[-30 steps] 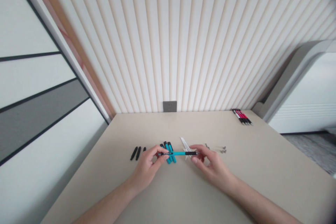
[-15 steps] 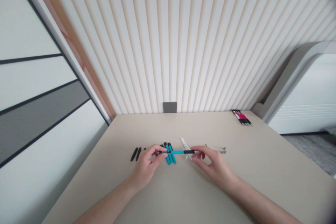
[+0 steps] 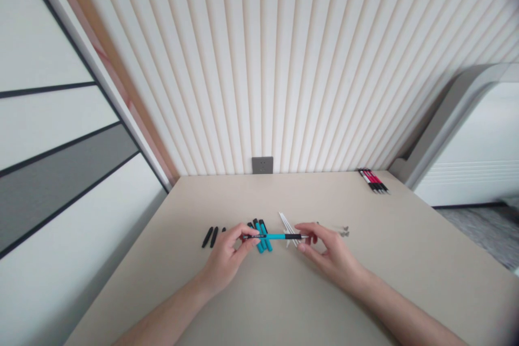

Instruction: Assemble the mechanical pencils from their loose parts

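A blue pen with a black grip [image 3: 276,237] is held level above the table between my two hands. My left hand [image 3: 227,254] pinches its black clip end. At the pen's tip, my right hand [image 3: 328,248] has thumb and fingers closed around the silver point. Beneath the pen lie several blue pen barrels [image 3: 264,244] with black ends, side by side. White refills [image 3: 285,221] lie just left of my right fingers, partly covered by the pen. Black grips [image 3: 207,237] rest left of my left hand, some hidden behind it. Small metallic parts [image 3: 345,231] lie beyond my right hand.
Several pens in red, white and black [image 3: 373,181] lie in a row at the table's far right corner. A dark wall socket [image 3: 262,165] sits in the ribbed wall [image 3: 259,65] at the back edge of the beige table [image 3: 259,303].
Both hands keep hold of the blue pen almost in place. The right fingers have shifted very slightly at the tip.
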Demonstrator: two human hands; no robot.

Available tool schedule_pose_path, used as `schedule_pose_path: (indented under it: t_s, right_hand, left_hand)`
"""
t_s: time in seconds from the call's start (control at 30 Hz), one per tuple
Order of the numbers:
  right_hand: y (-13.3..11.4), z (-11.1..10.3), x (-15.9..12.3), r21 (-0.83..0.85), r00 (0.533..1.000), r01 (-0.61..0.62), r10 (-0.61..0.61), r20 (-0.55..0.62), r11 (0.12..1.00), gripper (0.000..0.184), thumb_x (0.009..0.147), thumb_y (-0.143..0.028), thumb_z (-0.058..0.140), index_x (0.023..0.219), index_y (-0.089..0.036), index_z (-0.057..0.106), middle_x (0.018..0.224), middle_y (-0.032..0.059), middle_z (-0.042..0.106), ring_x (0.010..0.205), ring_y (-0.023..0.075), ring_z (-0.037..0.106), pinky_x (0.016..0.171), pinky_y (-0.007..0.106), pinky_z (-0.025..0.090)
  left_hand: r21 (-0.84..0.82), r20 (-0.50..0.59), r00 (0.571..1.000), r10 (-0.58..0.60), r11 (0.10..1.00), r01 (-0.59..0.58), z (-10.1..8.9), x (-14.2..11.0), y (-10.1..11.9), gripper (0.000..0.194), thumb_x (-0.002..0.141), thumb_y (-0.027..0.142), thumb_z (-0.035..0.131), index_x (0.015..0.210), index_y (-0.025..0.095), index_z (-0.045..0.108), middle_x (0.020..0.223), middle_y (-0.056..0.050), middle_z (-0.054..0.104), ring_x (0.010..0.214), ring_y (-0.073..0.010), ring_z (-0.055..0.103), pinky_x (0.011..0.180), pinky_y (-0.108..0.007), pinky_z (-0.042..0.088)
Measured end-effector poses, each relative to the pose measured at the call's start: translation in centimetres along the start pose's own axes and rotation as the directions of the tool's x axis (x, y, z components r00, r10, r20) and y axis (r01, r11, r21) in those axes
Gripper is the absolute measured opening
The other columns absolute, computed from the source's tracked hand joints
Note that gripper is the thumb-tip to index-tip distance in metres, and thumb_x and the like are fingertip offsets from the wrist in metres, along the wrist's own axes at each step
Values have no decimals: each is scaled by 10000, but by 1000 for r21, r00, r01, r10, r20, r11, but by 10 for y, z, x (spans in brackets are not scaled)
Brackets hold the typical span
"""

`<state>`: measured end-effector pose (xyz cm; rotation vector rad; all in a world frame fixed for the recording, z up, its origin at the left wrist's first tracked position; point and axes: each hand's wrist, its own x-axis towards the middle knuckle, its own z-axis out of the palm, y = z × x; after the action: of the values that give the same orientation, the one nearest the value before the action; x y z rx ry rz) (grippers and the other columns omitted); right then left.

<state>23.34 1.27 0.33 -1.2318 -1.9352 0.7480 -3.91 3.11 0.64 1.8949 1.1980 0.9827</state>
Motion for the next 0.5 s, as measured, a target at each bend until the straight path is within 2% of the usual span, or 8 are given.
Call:
schedule_pose_path:
  t_s: [0.13,0.3,0.4,0.5]
  right_hand:
    - [-1,-2,-1,-20,998,58,-58,-16,998,272,954,-406,492,1033,-215,669,880,72,680,801,192,609,726,299,482]
    - [-6,-3,-2,-96,999,19,-14,52,995,451,1009,-408,354,716,-195,622,691,44,642,682,165,591,686,278,441]
    - [-9,-2,-2,-116,995,16,-4,102,993,499,1018,-401,328,634,-190,566,579,7,577,592,135,545,645,258,400]
    - [-14,0,-3,-92,985,47,-30,170,995,480,1017,-389,333,645,-187,558,607,8,580,595,126,529,613,246,372]
  left_hand:
    - [-2,5,1000,26,1000,-26,0,0,-1,162,901,337,610,924,193,680,861,-34,713,819,-185,654,743,-268,489]
    - [4,51,992,113,994,-113,0,0,0,138,903,319,614,929,202,683,842,-26,710,790,-171,655,748,-263,483]
    - [-11,49,995,90,996,-90,0,0,0,144,900,324,616,928,200,683,843,-27,705,787,-171,645,749,-266,478]
    - [-121,-7,1000,3,993,-4,2,1,-1,177,888,343,626,963,188,666,876,-39,698,806,-178,637,754,-278,485]
